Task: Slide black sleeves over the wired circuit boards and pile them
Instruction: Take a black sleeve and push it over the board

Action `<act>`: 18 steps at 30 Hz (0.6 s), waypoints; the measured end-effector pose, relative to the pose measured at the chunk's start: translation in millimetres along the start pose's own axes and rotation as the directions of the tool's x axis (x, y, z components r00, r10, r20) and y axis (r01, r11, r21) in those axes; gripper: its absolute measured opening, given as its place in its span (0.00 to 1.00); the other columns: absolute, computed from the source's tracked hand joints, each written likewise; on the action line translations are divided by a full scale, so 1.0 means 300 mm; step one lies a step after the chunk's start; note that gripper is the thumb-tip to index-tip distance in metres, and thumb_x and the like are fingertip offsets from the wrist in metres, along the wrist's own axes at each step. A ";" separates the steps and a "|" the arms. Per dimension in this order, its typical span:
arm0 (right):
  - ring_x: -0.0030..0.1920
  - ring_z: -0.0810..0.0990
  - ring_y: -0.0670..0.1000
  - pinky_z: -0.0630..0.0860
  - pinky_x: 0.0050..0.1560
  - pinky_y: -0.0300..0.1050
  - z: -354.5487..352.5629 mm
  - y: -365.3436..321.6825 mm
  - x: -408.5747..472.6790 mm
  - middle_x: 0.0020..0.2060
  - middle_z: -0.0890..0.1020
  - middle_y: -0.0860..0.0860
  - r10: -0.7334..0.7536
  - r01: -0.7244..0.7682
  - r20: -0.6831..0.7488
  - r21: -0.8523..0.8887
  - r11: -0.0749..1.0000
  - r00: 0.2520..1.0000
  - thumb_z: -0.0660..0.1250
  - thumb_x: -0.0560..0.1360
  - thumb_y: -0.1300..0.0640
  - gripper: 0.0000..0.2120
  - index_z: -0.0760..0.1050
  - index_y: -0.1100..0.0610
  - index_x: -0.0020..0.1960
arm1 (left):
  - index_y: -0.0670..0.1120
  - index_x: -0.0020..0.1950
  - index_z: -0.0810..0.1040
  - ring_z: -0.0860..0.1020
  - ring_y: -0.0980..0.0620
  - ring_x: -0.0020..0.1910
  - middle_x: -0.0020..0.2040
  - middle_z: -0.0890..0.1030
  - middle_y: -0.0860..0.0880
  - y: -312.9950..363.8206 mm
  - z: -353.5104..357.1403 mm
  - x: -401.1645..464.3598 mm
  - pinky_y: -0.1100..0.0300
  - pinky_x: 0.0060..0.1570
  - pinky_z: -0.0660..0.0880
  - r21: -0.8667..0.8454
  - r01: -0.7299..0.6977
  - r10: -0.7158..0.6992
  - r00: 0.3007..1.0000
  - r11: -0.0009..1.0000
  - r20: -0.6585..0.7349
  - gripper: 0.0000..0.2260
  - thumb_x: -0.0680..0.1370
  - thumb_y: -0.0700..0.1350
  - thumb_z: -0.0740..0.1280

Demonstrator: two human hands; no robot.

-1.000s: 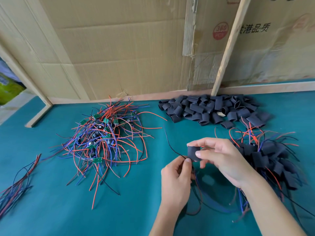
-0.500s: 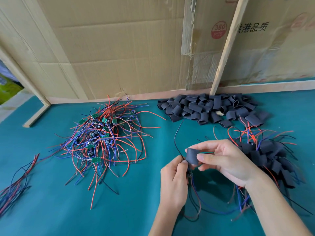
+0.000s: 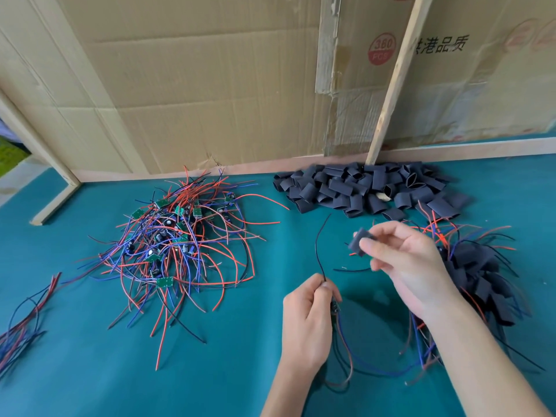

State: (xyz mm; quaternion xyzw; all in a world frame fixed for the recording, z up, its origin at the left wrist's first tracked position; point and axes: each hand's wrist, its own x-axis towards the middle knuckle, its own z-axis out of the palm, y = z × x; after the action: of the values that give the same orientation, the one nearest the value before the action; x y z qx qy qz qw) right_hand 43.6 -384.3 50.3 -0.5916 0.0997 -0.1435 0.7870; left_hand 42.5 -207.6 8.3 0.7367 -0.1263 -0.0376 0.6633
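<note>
Head view: threading step under way. Right hand pinching one black sleeve (blurred, probably not yet on any wire), left hand gripping black wire with circuit board just below. Next: feeding wire tip through sleeve, then toward finished pile.

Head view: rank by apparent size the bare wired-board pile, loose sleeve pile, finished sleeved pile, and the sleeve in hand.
1. Bare wired-board pile, widest spread.
2. Loose sleeve pile.
3. Finished sleeved pile; partly hidden by the right hand, so 2 versus 3 is unsure.
4. Single sleeve pinched in that hand, clearly smallest.
</note>
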 end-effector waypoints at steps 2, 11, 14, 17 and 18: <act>0.37 0.80 0.48 0.79 0.39 0.36 0.004 0.004 0.010 0.38 0.85 0.51 -0.024 0.043 -0.136 0.138 0.990 0.990 0.76 0.65 0.62 0.10 0.79 0.58 0.45 | 0.46 0.35 0.72 0.64 0.52 0.30 0.28 0.66 0.55 -0.001 0.001 0.000 0.56 0.33 0.61 0.007 0.003 -0.003 1.000 1.000 0.014 0.12 0.75 0.50 0.59; 0.39 0.85 0.47 0.82 0.48 0.39 0.053 0.017 0.014 0.35 0.84 0.48 0.035 0.102 -0.355 0.361 0.927 0.934 0.75 0.75 0.65 0.07 0.77 0.59 0.44 | 0.45 0.35 0.72 0.64 0.53 0.30 0.28 0.67 0.54 -0.004 0.000 -0.005 0.55 0.33 0.62 0.082 -0.016 0.008 0.996 0.997 0.091 0.11 0.75 0.48 0.58; 0.38 0.84 0.47 0.82 0.48 0.39 0.070 0.014 0.014 0.34 0.84 0.48 0.020 0.107 -0.351 0.338 0.935 0.936 0.74 0.76 0.65 0.07 0.77 0.60 0.43 | 0.46 0.35 0.73 0.65 0.53 0.30 0.28 0.68 0.53 -0.005 -0.002 -0.005 0.55 0.33 0.63 0.093 -0.026 0.016 0.993 0.995 0.116 0.11 0.75 0.47 0.58; 0.37 0.83 0.48 0.82 0.47 0.40 0.085 0.007 0.010 0.34 0.83 0.49 0.032 0.079 -0.315 0.332 0.940 0.949 0.75 0.75 0.65 0.08 0.77 0.59 0.41 | 0.47 0.35 0.73 0.65 0.54 0.29 0.27 0.68 0.54 -0.005 -0.005 -0.006 0.56 0.32 0.63 0.105 -0.051 0.037 0.991 0.993 0.129 0.11 0.76 0.46 0.58; 0.37 0.83 0.49 0.83 0.47 0.41 0.088 0.005 0.005 0.34 0.82 0.49 0.041 0.061 -0.298 0.326 0.944 0.954 0.75 0.74 0.65 0.08 0.77 0.58 0.40 | 0.47 0.35 0.73 0.65 0.55 0.29 0.27 0.68 0.54 -0.005 -0.005 -0.006 0.56 0.32 0.63 0.108 -0.055 0.041 0.991 0.993 0.130 0.11 0.76 0.46 0.58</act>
State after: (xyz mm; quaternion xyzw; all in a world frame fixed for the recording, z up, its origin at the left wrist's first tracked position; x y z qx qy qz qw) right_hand 53.8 -360.6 56.4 -0.4228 0.1896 -0.2504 0.8501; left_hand 41.2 -205.5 6.9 0.7655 -0.1880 -0.0615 0.6123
